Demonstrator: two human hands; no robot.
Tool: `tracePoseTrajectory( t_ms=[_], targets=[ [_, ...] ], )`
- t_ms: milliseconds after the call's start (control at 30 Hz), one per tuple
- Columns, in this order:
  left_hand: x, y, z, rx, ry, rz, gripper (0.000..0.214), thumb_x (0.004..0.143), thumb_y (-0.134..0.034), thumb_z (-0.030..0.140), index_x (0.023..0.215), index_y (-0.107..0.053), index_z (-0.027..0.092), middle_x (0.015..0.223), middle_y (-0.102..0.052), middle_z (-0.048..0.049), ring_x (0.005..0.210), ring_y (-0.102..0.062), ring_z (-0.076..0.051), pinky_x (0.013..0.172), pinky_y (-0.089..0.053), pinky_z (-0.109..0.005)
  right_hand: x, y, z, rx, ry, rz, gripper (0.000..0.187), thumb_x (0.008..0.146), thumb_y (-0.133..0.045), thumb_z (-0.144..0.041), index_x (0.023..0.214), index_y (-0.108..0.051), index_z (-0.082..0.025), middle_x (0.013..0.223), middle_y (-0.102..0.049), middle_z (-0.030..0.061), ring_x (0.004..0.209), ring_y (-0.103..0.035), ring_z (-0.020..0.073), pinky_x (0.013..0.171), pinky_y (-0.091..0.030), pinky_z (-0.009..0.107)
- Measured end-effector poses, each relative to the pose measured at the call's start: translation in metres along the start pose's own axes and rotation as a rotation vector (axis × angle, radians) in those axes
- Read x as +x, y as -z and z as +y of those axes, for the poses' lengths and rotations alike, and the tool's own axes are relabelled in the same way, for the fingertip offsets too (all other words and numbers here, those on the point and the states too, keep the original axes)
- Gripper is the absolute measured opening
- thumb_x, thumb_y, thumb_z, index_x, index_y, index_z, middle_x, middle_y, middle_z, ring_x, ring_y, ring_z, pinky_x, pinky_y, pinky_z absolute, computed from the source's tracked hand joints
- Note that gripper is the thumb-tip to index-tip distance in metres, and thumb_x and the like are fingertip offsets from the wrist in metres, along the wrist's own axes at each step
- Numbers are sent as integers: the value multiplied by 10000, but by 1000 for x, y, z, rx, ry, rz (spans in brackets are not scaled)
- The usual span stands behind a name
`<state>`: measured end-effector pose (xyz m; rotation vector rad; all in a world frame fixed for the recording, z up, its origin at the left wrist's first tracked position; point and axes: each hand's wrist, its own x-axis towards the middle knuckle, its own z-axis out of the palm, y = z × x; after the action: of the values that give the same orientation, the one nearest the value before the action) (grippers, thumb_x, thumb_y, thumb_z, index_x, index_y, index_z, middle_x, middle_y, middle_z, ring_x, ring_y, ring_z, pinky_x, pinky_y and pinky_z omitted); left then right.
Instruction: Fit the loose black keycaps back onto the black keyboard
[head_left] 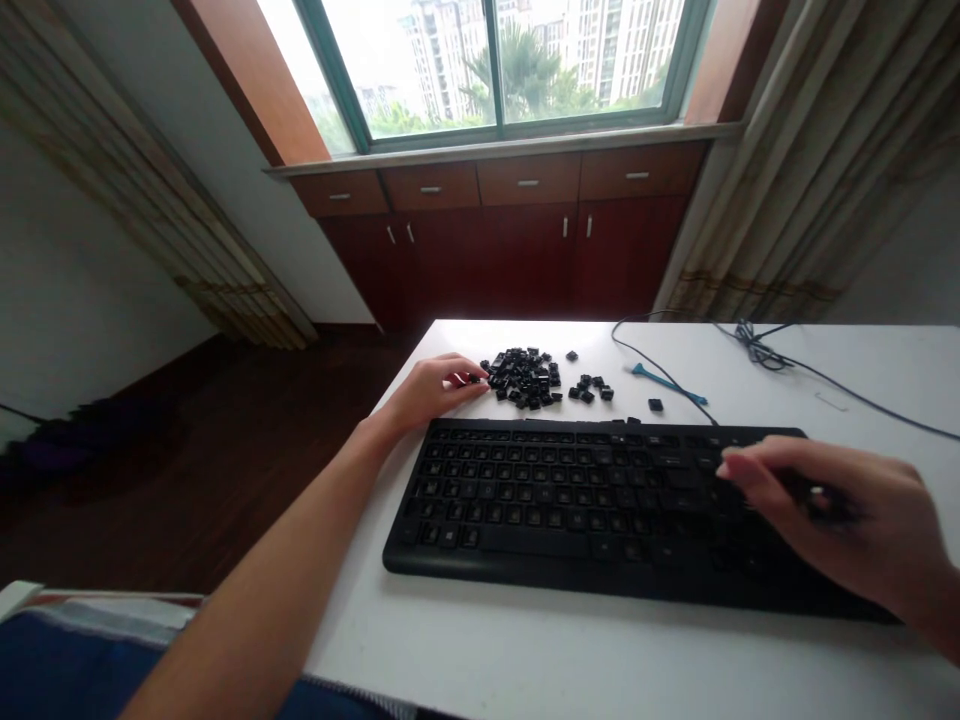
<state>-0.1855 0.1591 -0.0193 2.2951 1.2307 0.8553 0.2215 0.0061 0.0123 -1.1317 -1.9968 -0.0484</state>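
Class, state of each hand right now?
Left hand: closed, pinching a black keycap.
Right hand: curled over the black keyboard; grip cannot be told.

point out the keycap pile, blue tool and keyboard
black keycap pile [523,378], head view, middle of the pile
blue plastic tool [667,384], head view, its shaft
black keyboard [570,490], head view, its key rows

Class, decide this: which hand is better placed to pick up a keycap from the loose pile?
Left, probably: the left hand is right at the pile of black keycaps, while the right hand is farther off, over the keyboard.
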Motion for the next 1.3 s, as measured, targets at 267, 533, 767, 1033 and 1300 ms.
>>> tracePoseTrajectory(
  t_ms=[267, 533, 767, 1033, 1300],
  targets=[
    [0, 3, 3, -23, -10, -24, 268, 862, -697, 427, 989, -780, 207, 1076, -714, -79, 864, -703, -183, 849, -630, -375, 15, 14, 28, 176, -562, 208, 293, 960, -589, -439, 752, -675, -252, 504, -496, -3, 445, -464, 149, 471, -374, 353],
    [0, 2, 14, -123, 62, 9, 301, 816, -739, 481, 935, -787, 209, 1094, -724, -86, 935, -725, -225, 872, -652, -414, 19, 9, 40, 496, -659, 270, 284, 903, -674, -441, 736, -671, -211, 467, -437, -36, 408, -411, 117, 384, -322, 298],
    [1, -6, 66, -295, 47, 137, 270, 773, -812, 393, 929, -772, 176, 1094, -730, -90, 1013, -707, -237, 907, -644, -400, 12, 4, 24, -119, -243, 75, 182, 922, -644, -387, 906, -733, -230, 741, -713, 20, 607, -657, 174, 578, -499, 315],
    [-21, -50, 147, -829, 134, -204, 101, 789, -804, 192, 880, -761, 190, 1076, -757, -65, 1022, -721, -186, 865, -627, -278, -1, -13, -12, -88, 170, -140, 376, 903, -681, -198, 1274, -622, -200, 979, -759, 54, 697, -699, 136, 626, -542, 246],
    [-35, -78, 164, -1163, 324, -377, 89, 795, -797, 182, 849, -734, 148, 1118, -751, -105, 987, -730, -190, 900, -597, -314, -6, -23, -25, -2, 327, -193, 399, 925, -665, -138, 1316, -599, -180, 1124, -744, 88, 914, -724, 159, 759, -578, 261]
  ],
)
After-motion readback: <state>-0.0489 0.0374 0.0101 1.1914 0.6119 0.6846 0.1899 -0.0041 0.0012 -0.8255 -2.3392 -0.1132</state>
